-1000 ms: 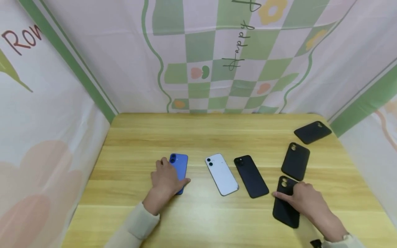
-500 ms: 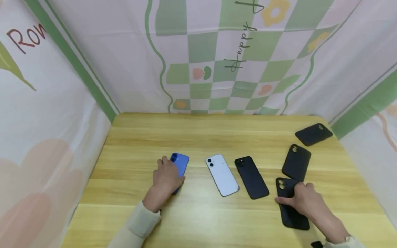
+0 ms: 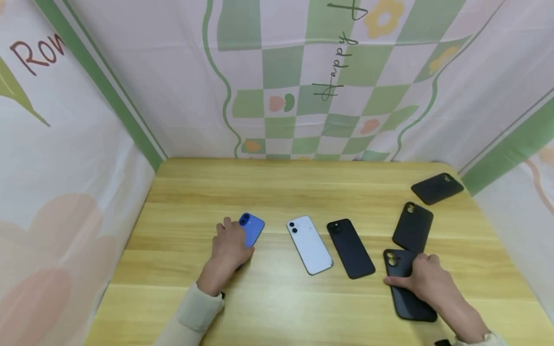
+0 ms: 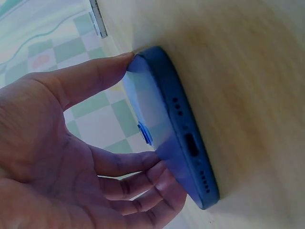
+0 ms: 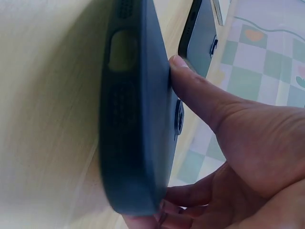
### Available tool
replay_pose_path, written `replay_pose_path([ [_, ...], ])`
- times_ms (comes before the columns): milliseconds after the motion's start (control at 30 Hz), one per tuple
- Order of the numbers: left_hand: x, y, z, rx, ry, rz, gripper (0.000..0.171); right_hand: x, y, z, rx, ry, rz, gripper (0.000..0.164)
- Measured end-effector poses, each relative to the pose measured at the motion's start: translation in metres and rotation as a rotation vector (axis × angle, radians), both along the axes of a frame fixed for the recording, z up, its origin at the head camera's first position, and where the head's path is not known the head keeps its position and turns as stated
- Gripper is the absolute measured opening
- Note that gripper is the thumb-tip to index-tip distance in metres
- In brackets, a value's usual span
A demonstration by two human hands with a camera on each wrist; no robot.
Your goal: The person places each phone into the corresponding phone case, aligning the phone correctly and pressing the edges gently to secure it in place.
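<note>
Left hand on my feed's got thumb and half-curled fingers pinching the blue phone, nearer the left edge of the wood-grain surface. Right hand likewise grips a black case nearer the right edge. Green-checked cloth hangs past the far edge.

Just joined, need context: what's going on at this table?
A person's left grip holds a blue rectangular phone by its sides. The right grip holds a flat black phone case by its long edges; wood grain shows through its camera cutouts. Between them, a white rectangular phone and a black rectangular phone lie back-up on the wood-grain table, untouched. Another rounded black case and a third black case lie toward the far right corner.
</note>
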State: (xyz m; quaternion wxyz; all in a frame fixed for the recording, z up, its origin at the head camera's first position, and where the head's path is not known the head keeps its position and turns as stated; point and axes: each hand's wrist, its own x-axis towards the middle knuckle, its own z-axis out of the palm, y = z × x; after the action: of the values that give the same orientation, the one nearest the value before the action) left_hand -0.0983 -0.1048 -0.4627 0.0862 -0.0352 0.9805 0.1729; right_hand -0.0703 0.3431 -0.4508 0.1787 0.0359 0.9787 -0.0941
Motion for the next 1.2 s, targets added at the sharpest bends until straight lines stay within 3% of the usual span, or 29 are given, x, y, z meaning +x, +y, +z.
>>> replay_pose_path([
  [300,-0.001,0.0,0.002,-0.005,0.016,0.001,0.075,-0.003,0.005,0.004,-0.034,-0.045,-0.011,0.103],
  [500,-0.004,-0.003,0.001,-0.008,0.008,-0.006,0.08,-0.012,0.012,0.008,-0.054,-0.054,0.044,0.095],
  [767,-0.007,-0.006,0.001,0.113,-0.051,0.001,0.09,-0.018,0.015,0.014,-0.093,-0.044,0.111,0.079],
  [1000,-0.009,-0.011,0.002,0.121,-0.064,0.002,0.09,-0.018,0.006,0.024,-0.141,0.092,0.176,0.034],
  [1200,-0.011,-0.015,0.001,0.176,-0.029,-0.001,0.072,-0.018,-0.002,0.032,-0.177,0.173,0.203,0.044],
])
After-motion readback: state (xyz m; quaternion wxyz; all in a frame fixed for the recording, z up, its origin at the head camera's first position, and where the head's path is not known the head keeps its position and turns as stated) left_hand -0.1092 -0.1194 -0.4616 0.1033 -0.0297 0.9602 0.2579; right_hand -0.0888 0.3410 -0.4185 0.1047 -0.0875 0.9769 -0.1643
